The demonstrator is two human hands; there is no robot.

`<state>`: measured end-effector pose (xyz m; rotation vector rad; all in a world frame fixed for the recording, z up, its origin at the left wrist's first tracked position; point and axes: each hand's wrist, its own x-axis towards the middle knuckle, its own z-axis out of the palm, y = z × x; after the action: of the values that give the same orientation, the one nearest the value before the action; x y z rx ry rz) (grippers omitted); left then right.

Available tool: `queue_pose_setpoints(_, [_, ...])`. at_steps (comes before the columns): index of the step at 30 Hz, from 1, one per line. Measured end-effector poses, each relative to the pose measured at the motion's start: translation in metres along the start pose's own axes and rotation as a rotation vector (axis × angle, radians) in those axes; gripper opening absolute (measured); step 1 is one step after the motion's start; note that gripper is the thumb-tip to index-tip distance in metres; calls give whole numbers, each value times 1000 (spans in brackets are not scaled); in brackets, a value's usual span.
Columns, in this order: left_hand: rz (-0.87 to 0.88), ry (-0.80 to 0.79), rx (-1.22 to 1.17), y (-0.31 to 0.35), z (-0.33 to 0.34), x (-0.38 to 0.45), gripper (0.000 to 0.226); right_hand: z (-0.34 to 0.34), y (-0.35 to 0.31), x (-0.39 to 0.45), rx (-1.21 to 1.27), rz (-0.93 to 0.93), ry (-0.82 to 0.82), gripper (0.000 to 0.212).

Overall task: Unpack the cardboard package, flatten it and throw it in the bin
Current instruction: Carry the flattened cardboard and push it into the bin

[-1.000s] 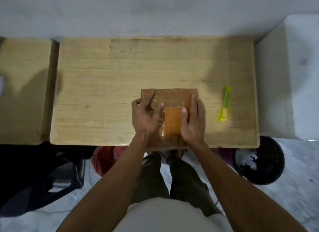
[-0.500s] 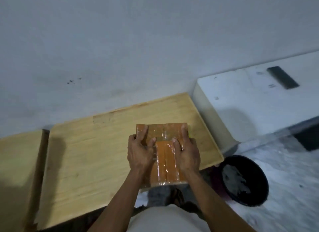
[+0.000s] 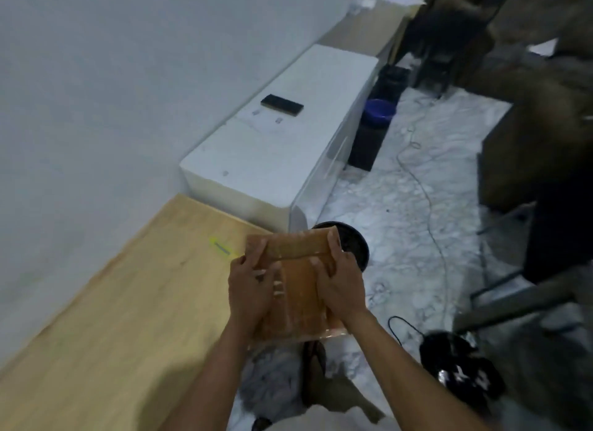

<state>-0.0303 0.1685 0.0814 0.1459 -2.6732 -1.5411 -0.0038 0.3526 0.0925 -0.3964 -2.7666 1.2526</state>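
Above floor: flat, tape-glossy brown package (image 3: 298, 289)

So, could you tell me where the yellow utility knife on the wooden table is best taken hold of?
Judging from this blurred view, grip the yellow utility knife across its long sides near mid-body, coming from above. It lies flat on the wooden table, slim and elongated, so fingers can close over its narrow width. Both the left hand and right hand currently hold the flattened cardboard package.

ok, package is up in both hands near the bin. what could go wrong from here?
1. The package looks flat but still taped and wrapped in film, so it may go in unopened.
2. The bin is mostly hidden behind it, so a drop could miss.
3. The cutter lies near the table edge, beside the left hand.
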Motion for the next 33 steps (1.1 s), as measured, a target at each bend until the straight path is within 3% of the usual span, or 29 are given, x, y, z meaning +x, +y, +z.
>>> queue_pose_setpoints(4, [-16,-111,-35,28,33,2,60,-36,31,-16,-40,73,34,74])
queue_pose_setpoints(8, [24,-324,46,42,63,-1,77,-54,56,-9,-11,190,138,72])
queue_pose_setpoints(12, [55,-358,119,48,92,10,74,-64,70,15,-5,240,165,71])
queue_pose_setpoints(23, [-148,-344,248,45,191,89,66,-53,146,142,-87,262,-119,66])
queue_pose_setpoints(33, [-410,-416,346,23,308,161,60,-53,227,241,-149,489,-335,61])
